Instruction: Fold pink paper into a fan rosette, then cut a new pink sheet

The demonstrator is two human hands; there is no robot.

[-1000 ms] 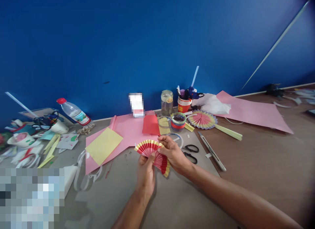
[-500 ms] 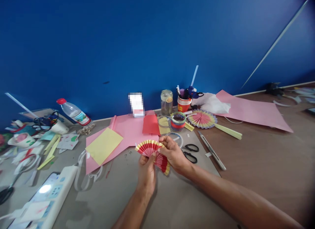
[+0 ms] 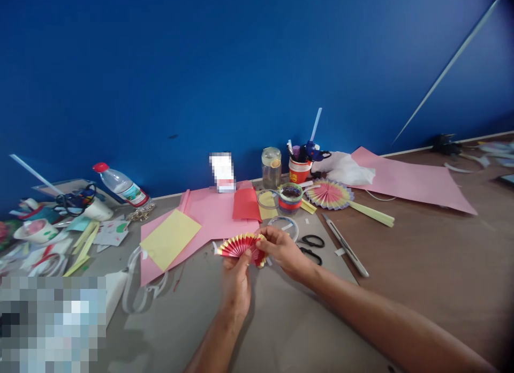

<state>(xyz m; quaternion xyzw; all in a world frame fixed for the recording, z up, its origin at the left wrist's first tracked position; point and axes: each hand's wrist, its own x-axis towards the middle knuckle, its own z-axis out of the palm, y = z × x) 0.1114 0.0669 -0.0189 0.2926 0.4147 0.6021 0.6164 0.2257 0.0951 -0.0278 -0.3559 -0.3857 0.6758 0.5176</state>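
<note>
A pleated paper fan (image 3: 236,245) in red, pink and yellow is held over the grey mat, its folds spread upward. My left hand (image 3: 236,284) pinches it from below, thumb on the front near the middle. The fingers of my right hand (image 3: 281,250) close on its right edge and cover part of it. A small whitish strip shows at the fan's left end. Just right of my right hand lie black-handled scissors (image 3: 313,241), their blades mostly hidden. A finished round paper fan (image 3: 330,193) with a yellow handle rests farther back.
Pink paper (image 3: 212,210) with a yellow sheet (image 3: 171,239) lies at left. Behind stand a glass jar (image 3: 271,168), a tape-wrapped jar (image 3: 290,199) and a red cup (image 3: 299,171) of tools. A utility knife (image 3: 347,247) lies right; a bottle (image 3: 124,185) leans left.
The paper fan has tilted and its right side has come up, so less of it hangs below my right hand. Both hands have shifted only slightly.
</note>
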